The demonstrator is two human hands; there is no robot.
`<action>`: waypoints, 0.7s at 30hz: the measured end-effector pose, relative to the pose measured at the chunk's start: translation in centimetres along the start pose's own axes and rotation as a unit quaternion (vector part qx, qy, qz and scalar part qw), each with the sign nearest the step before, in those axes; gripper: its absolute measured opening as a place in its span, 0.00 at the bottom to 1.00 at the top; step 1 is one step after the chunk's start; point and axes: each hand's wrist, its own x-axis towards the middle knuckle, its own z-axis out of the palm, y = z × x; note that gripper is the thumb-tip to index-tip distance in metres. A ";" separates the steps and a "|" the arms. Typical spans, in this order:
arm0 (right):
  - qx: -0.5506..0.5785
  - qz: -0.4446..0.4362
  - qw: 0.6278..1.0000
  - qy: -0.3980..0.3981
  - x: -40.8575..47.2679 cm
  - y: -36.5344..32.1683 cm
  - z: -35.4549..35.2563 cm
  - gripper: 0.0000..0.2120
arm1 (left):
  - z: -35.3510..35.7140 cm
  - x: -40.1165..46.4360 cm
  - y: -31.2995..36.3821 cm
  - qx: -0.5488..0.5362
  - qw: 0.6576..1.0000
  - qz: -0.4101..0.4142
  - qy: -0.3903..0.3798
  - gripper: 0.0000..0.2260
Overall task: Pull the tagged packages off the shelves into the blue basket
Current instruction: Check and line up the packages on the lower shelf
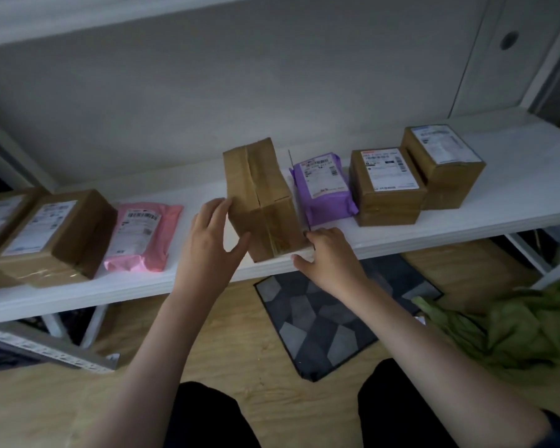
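Fingers of the left hand (211, 240) are spread loosely against the left side of a tall brown taped cardboard box (262, 202), which is stood at the white shelf's (466, 221) front edge. Its right corner is touched by the right hand (328, 258), fingers slightly bent. It is flanked by a pink mailer bag (143, 237) and a purple mailer bag (325, 189).

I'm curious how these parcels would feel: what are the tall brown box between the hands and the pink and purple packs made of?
The tall brown box looks like matte corrugated cardboard, sealed with glossy brown tape along its seams. The pink pack and purple pack seem to be soft plastic mailer bags: smooth, slightly shiny, wrinkled and bulging, each with a white paper label.
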 end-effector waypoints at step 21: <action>0.015 0.020 0.999 -0.027 2.5 -3.0 2.0 0.18 | -1.6 1.3 -3.7 0.021 0.999 0.031 -0.014 0.31</action>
